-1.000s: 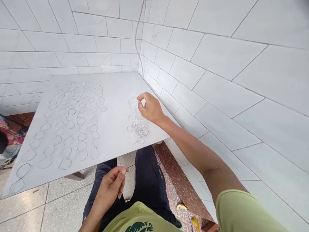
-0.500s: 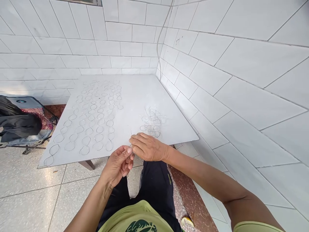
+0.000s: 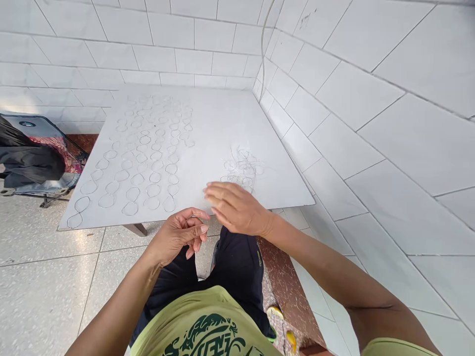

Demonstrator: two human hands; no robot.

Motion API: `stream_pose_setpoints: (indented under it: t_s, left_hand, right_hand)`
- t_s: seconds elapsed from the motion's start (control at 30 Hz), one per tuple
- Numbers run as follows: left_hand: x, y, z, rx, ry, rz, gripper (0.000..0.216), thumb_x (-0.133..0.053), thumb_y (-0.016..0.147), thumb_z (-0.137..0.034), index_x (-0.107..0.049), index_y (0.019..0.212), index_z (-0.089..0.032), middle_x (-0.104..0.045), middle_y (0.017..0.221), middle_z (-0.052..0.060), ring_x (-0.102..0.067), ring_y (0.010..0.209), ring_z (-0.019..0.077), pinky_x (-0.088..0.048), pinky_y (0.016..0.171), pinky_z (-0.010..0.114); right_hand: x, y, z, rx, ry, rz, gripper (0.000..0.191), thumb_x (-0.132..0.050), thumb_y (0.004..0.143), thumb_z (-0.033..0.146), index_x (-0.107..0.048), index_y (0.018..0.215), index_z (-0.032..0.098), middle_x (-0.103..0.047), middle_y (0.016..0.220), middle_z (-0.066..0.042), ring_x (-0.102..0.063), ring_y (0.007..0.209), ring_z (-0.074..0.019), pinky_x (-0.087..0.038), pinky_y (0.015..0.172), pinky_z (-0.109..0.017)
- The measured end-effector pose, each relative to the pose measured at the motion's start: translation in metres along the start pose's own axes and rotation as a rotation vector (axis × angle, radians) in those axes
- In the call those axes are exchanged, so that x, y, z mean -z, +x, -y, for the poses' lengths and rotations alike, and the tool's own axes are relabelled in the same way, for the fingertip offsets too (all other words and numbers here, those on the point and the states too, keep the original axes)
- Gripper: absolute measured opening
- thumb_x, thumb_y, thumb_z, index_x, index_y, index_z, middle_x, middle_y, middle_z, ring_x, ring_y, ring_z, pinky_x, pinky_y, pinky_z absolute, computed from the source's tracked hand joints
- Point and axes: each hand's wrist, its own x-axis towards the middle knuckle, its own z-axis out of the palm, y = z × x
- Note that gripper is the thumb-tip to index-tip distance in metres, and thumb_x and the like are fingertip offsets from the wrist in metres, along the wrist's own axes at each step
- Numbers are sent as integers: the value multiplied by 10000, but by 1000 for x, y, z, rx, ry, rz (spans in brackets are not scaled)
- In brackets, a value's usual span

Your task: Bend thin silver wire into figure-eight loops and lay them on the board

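Observation:
My left hand point(image 3: 178, 236) hovers over my lap just off the near edge of a white board point(image 3: 208, 123), with thumb and fingers pinched on a thin wire ring point(image 3: 193, 218). My right hand point(image 3: 237, 207) floats right beside it above the board's edge, fingers stretched out and holding nothing. Rows of wire rings point(image 3: 144, 158) lie flat across the left half of the board. A tangled heap of loose wire rings point(image 3: 243, 169) sits on the board just beyond my right hand.
White tiled walls point(image 3: 352, 99) close in behind and to the right of the board. A thin cable point(image 3: 262, 49) hangs down in the corner. A folding chair with dark cloth point(image 3: 33, 163) stands on the speckled floor at the left.
My right hand came back from the loose heap to my left hand, passed it a wire ring, then let go and spread its fingers. The camera view shifted left.

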Motion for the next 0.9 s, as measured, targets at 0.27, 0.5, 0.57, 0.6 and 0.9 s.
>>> stream_pose_setpoints:
  t_s: [0.27,0.5,0.57,0.6,0.9]
  left_hand:
    - [2,3,11,-22,53,-14,286,-785,917,-382,-662,1056,-164,-617,712,-28,-547,489,79,-415,368,160]
    - [-4,-2,15,36,36,79,238,-768,932,-366,-647,1018,-180,-614,711,-35,-558,481,80,-415,356,149]
    - [-5,-3,16,49,35,99,271,-737,950,-423,-661,1030,-175,-623,720,-23,-574,480,89,-427,352,156]
    - [-5,-4,16,60,27,106,313,-703,965,-474,-669,1031,-170,-630,724,-12,-585,478,98,-427,344,161]
    - [-8,-3,17,162,-79,49,505,-549,983,-650,-705,967,-170,-511,649,-18,-419,381,69,-225,298,144]
  right_hand:
    - [-1,-5,-6,-846,914,141,295,-647,1014,402,-711,1199,181,-743,1032,-67,-712,891,-180,-589,843,-363]
    - [-24,2,-1,-728,1499,216,251,-785,927,376,-729,973,136,-724,860,-30,-645,732,-114,-521,680,-251]
    - [-29,1,1,-706,1568,233,262,-790,929,379,-708,930,131,-713,814,-21,-652,698,-112,-517,658,-246]
    - [-30,0,1,-701,1588,236,262,-793,930,376,-704,933,130,-715,811,-19,-656,683,-110,-516,648,-243]
    - [-34,-3,0,-688,1663,242,237,-794,941,335,-682,904,128,-730,745,-15,-672,639,-108,-493,635,-238]
